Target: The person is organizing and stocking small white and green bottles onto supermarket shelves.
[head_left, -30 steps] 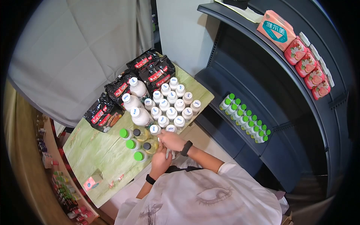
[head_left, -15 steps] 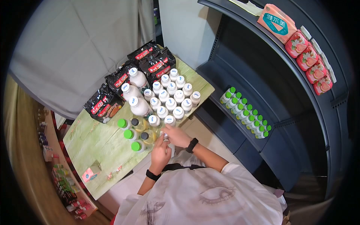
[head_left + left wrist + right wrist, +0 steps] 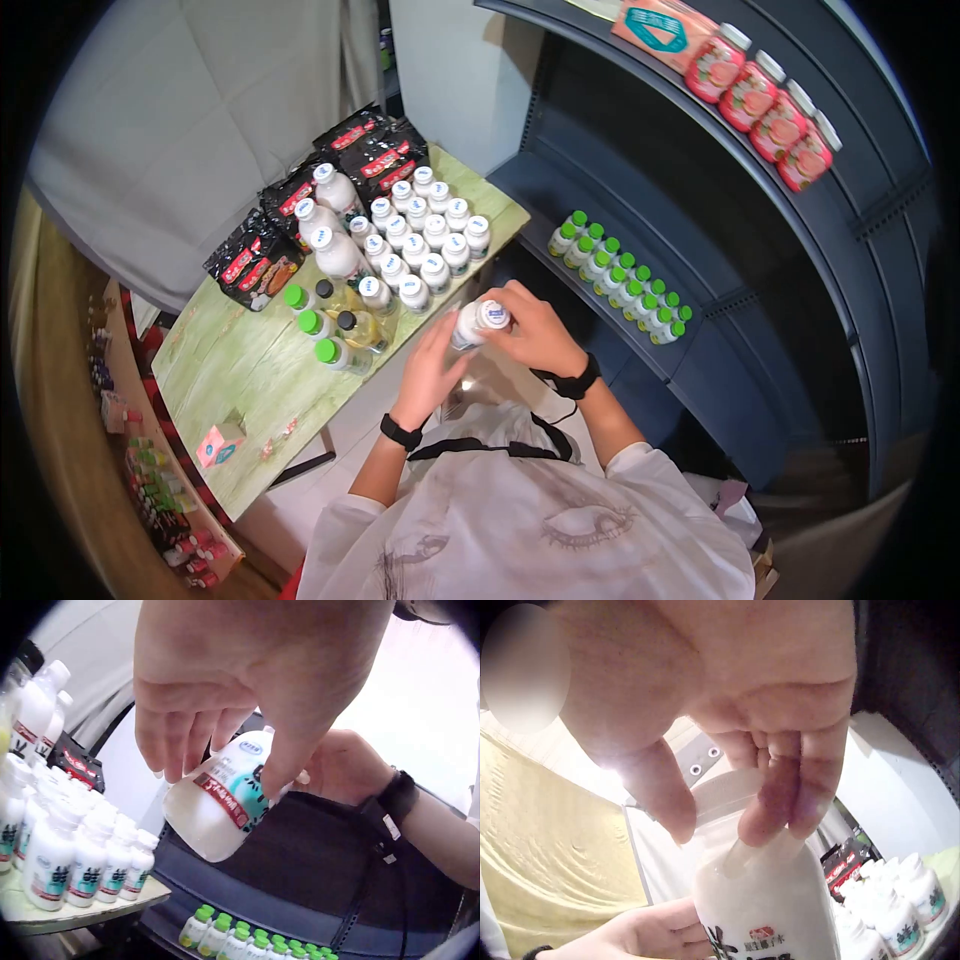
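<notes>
A small white drink bottle (image 3: 468,332) with a white cap is held in the air in front of the table's near edge. My right hand (image 3: 535,330) grips it, with thumb and fingers around the neck just under the cap in the right wrist view. The bottle (image 3: 217,795) hangs tilted in the left wrist view, its red and teal label showing. My left hand (image 3: 425,365) is beside the bottle, fingers extended and thumb spread apart; its fingertips are right at the bottle's side. Rows of matching white bottles (image 3: 413,250) stand on the green marbled table (image 3: 240,385).
Larger white bottles (image 3: 338,255), black packs (image 3: 250,265), green-capped bottles (image 3: 330,352) and yellow drink bottles (image 3: 357,330) share the table with a pink box (image 3: 218,445). At right, a dark shelf (image 3: 560,160) carries rows of green-capped bottles (image 3: 628,290), with pink bottles (image 3: 750,95) above.
Both hands have moved right and away from the table's edge, with the white bottle now plainly seen in the right hand. The left hand's fingers have spread. The head view has shifted right.
</notes>
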Motion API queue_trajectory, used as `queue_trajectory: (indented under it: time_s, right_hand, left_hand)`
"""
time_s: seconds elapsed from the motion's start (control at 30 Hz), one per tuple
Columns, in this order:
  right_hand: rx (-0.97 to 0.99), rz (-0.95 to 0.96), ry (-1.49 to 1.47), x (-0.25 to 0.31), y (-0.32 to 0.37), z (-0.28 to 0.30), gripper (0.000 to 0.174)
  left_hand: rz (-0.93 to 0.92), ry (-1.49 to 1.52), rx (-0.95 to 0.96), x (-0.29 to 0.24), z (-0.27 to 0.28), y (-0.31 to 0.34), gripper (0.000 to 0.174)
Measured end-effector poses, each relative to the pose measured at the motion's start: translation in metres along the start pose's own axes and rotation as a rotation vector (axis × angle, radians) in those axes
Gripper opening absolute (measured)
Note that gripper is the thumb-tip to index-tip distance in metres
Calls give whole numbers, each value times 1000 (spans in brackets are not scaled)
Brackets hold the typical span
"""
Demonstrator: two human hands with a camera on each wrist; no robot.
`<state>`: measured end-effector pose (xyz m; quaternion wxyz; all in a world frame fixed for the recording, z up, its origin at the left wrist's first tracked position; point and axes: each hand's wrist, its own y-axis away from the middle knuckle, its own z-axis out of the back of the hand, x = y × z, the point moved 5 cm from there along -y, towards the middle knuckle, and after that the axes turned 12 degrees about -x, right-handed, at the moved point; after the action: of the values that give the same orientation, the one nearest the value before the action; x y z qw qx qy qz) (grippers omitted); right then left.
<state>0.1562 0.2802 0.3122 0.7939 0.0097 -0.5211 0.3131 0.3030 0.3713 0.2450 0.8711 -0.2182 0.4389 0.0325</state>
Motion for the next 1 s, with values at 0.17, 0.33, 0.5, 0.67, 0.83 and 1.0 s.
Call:
queue_trajectory:
  time_s: [0.17, 0.33, 0.5, 0.67, 0.83, 1.0]
  right_hand:
    - [-165, -36, 70, 30, 51, 69, 35]
    - [-256, -81, 173, 52, 101, 114, 33]
    - [-252, -74, 258, 60, 130, 138, 37]
    - [-314, -99, 235, 62, 150, 158, 37]
    - [-351, -118, 217, 66, 168, 196, 39]
    - [-377, -108, 254, 71, 190, 257, 45]
  left_hand:
    - [-106, 131, 100, -63, -31, -3, 67]
    - [-204, 317, 157, -101, -79, 15, 69]
    - [-192, 367, 242, -129, -98, 31, 70]
    - [-253, 348, 271, -151, -112, 33, 72]
    - [-300, 402, 251, -185, -139, 31, 68]
    - [-347, 484, 282, -243, -176, 19, 65]
